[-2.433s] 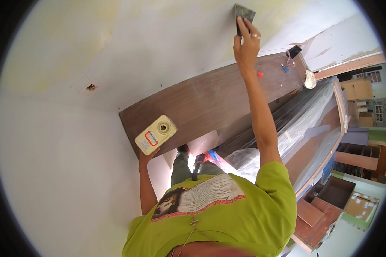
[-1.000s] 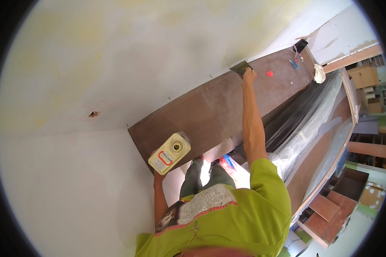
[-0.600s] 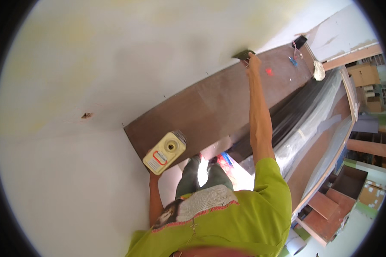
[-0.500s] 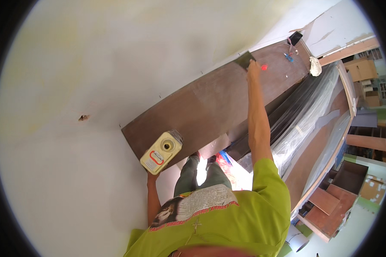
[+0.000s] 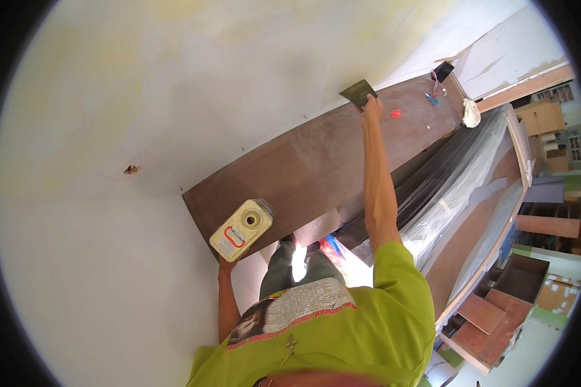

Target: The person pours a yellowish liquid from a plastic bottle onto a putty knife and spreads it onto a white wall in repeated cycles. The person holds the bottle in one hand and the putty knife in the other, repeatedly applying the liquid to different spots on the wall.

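Observation:
My right arm stretches far forward over the brown board, and my right hand (image 5: 370, 107) pinches the near edge of a dark, flat rectangular spreader (image 5: 358, 94). The spreader overlaps the pale wall just above the board's far edge; whether it touches the wall I cannot tell. At the lower left, my left hand (image 5: 227, 265) grips the bottom end of a cream plastic jug (image 5: 229, 237) with a round opening and a red-outlined label. Most of the left fingers are hidden beneath it. The jug overlaps the near left end of the brown board (image 5: 284, 174).
A red cap (image 5: 396, 113), a blue tool (image 5: 432, 100) and a black object (image 5: 442, 71) lie toward the board's far end, beside a whitish lump (image 5: 471, 113). Clear plastic sheeting (image 5: 458, 187) covers panels at right. The wall has a small hole (image 5: 132, 169).
My right hand has moved the spreader leftward, off the board's far edge and over the wall. The left hand and jug stay nearly in place. The view has shifted slightly.

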Demonstrator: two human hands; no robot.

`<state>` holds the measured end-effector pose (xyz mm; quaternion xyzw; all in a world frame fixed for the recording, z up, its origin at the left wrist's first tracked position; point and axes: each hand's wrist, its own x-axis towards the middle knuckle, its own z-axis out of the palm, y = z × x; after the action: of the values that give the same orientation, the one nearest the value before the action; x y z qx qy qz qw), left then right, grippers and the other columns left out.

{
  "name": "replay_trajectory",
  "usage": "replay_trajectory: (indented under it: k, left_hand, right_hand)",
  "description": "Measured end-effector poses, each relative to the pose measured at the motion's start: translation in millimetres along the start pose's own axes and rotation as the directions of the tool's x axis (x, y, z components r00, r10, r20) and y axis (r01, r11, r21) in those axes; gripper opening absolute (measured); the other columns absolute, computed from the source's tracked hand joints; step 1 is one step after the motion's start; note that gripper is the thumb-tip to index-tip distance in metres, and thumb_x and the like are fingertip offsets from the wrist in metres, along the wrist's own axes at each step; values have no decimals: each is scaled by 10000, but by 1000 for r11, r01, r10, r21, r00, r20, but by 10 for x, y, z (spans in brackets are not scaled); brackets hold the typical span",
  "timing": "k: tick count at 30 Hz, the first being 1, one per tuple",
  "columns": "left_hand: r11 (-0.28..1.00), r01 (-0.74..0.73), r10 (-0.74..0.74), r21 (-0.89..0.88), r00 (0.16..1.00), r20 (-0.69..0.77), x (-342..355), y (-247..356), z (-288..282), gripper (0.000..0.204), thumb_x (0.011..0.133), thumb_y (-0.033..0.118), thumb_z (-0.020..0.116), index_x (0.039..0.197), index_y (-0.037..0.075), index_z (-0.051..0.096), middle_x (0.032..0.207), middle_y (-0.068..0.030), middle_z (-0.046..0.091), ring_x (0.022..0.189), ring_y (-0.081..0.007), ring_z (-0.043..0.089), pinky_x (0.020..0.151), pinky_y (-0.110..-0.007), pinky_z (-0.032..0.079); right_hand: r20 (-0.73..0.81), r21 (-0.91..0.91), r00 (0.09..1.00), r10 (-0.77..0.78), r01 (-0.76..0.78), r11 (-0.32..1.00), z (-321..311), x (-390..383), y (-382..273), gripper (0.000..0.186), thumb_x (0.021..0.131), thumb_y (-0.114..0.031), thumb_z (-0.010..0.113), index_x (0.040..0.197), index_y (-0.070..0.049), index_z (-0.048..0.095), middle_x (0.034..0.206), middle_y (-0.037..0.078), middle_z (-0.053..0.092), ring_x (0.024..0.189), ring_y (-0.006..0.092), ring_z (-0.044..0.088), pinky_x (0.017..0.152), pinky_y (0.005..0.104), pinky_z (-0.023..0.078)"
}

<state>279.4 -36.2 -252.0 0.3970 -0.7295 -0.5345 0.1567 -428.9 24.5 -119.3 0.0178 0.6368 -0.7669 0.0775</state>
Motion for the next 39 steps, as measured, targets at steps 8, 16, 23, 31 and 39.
replay_trajectory:
  k: [8,16,23,31,39]
  left_hand:
    - [982,152,-148,-116,988,44,38,593,-59,738,740,176,938,1381,64,590,1310,-76,677,1207,-218,634,1074,-374,487]
    - [980,133,-126,-148,990,57,77,770,-66,631,714,140,936,1270,41,652,1216,-72,717,1111,-207,677,1000,-361,529]
    - [951,88,-80,-297,996,39,146,783,-23,656,677,55,896,1274,34,624,1219,-78,696,1107,-196,664,990,-358,529]
    - [971,19,-27,-238,999,-32,220,655,29,738,594,38,885,1266,14,582,1213,-99,663,1102,-235,645,1001,-371,511]
    - [970,-4,-10,-245,998,-56,212,766,33,717,595,29,882,1250,2,591,1191,-98,677,1074,-225,651,983,-366,513]
  right_hand:
    - [-45,-65,997,64,-67,996,222,-440,398,195,959,-123,581,934,62,636,865,103,637,810,202,645,627,361,561]
    - [115,186,988,102,-123,975,678,-907,-480,241,977,-62,523,1153,93,579,1106,193,619,965,327,680,779,489,674]
    - [162,248,987,10,-50,968,1025,-979,-1794,235,957,-34,523,1118,130,571,1098,231,627,942,349,693,776,496,678]
    - [316,441,906,-282,123,889,1518,-1337,-3582,251,961,-37,556,1024,206,552,998,275,651,837,390,710,728,490,699]
    - [315,-35,599,-736,783,621,1578,-1831,-3914,334,963,-116,618,1229,86,634,1010,181,680,871,294,694,750,398,623]
